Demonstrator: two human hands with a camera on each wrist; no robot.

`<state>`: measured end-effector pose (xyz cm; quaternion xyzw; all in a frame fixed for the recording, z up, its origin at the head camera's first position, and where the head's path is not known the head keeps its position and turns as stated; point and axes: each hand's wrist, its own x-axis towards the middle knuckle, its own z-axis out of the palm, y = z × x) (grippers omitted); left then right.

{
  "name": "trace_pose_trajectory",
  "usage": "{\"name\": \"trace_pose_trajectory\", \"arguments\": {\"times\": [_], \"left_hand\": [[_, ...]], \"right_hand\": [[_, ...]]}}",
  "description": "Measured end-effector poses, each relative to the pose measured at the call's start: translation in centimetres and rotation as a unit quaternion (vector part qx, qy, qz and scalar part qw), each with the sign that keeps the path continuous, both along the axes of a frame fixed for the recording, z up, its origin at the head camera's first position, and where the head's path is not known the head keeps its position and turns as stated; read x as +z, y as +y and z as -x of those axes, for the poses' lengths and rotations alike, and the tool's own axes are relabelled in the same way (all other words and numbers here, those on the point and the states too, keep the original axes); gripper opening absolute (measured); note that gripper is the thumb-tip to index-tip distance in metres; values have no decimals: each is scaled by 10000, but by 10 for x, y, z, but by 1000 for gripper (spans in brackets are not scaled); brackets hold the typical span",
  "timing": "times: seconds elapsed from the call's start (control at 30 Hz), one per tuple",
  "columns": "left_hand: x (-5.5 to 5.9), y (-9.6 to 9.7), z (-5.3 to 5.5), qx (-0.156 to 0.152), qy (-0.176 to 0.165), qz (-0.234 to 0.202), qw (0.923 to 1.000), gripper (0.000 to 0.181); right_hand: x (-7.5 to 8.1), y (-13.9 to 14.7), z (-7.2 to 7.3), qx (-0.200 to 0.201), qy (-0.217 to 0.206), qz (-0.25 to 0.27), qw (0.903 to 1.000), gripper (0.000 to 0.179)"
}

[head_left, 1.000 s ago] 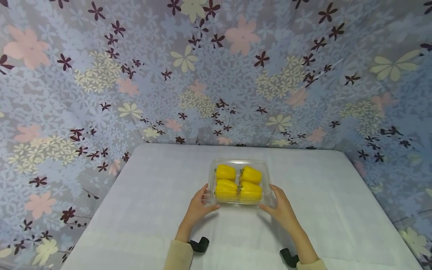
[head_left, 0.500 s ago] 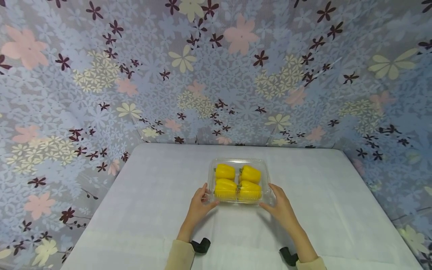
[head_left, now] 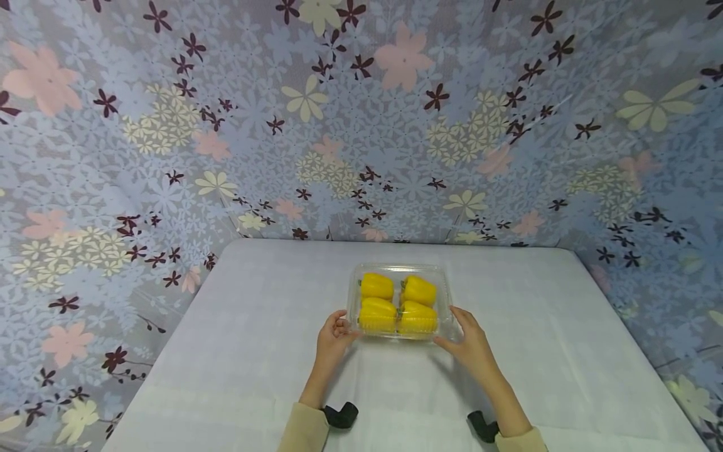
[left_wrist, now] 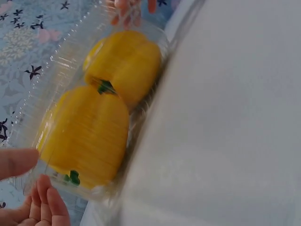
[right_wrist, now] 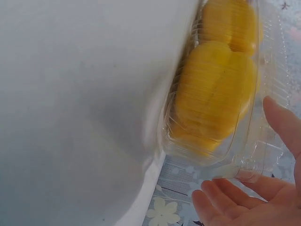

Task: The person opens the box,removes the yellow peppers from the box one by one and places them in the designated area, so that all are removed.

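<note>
Floral cloth [head_left: 361, 125] fills the background, and below it spreads the white tabletop [head_left: 265, 301]. There's the clear plastic container [head_left: 398, 270], resting toward the tabletop's far edge. Right hand [head_left: 471, 342]: thumb and fingers hold the near right corner. Left hand [head_left: 332, 339]: narrower grip, thumb and curled fingers pinching the near left corner. Inside, four yellow peppers [head_left: 377, 314], two by two, a green stem [left_wrist: 106, 86] showing!

Clear plastic container [head_left: 399, 268], upright on the white tabletop [head_left: 271, 301] near its far edge, holds four green-stemmed yellow bell peppers [head_left: 377, 312], two by two.
</note>
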<state>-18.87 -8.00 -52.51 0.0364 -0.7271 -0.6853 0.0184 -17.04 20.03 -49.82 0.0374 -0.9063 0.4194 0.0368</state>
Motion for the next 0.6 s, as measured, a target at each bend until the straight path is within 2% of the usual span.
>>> {"name": "trace_pose_trajectory", "arguments": {"times": [0.07,0.17,0.33,0.6], "left_hand": [[1,1,1,124,-155,-331,9993,51],[2,3,2,212,-155,-565,9981,47],[-1,5,5,305,-123,-563,9979,45],[0,11,7,399,-40,-357,9986,42]], "right_hand": [[-1,0,1,-16,37,37,10000,77],[-2,0,4,-26,206,70,9998,75],[-2,0,7,-85,453,10,9989,71],[-2,1,11,-135,379,123,9991,71]]}}
